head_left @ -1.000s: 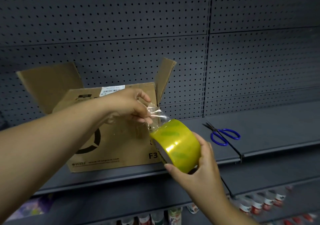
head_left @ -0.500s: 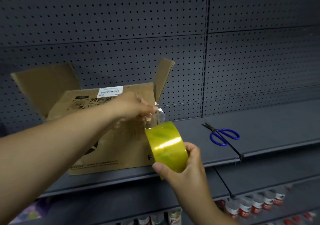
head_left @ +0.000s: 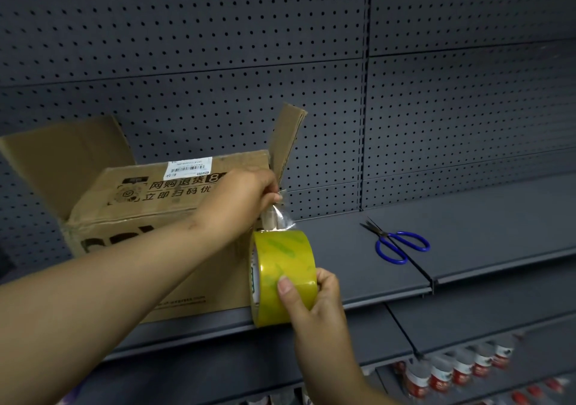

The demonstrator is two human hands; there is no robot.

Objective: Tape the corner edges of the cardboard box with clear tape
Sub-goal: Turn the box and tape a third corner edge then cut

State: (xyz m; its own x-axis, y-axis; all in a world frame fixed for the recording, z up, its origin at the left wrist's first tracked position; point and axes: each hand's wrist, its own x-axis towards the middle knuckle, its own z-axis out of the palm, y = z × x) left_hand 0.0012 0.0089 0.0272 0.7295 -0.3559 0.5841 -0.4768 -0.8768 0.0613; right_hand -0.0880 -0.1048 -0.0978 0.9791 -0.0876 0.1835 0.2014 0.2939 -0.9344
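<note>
A brown cardboard box (head_left: 149,205) with raised flaps stands on the left of a dark grey shelf (head_left: 452,217). My left hand (head_left: 246,196) pinches the free end of the clear tape strip (head_left: 277,217) at the top of the box's front right corner edge. Below it, my right hand (head_left: 314,298) grips the yellowish tape roll (head_left: 283,277), held upright in front of that same corner. The short strip runs from the roll up to my left fingers. My left forearm covers part of the box front.
Blue-handled scissors (head_left: 399,244) lie on the shelf to the right of the box. A perforated grey back panel (head_left: 280,46) rises behind. Small bottles with red labels (head_left: 461,370) stand on the lower shelf at the bottom right.
My left hand carried the tape end up to the box's top right corner. The roll turned upright and dropped lower along the corner edge, stretching the strip.
</note>
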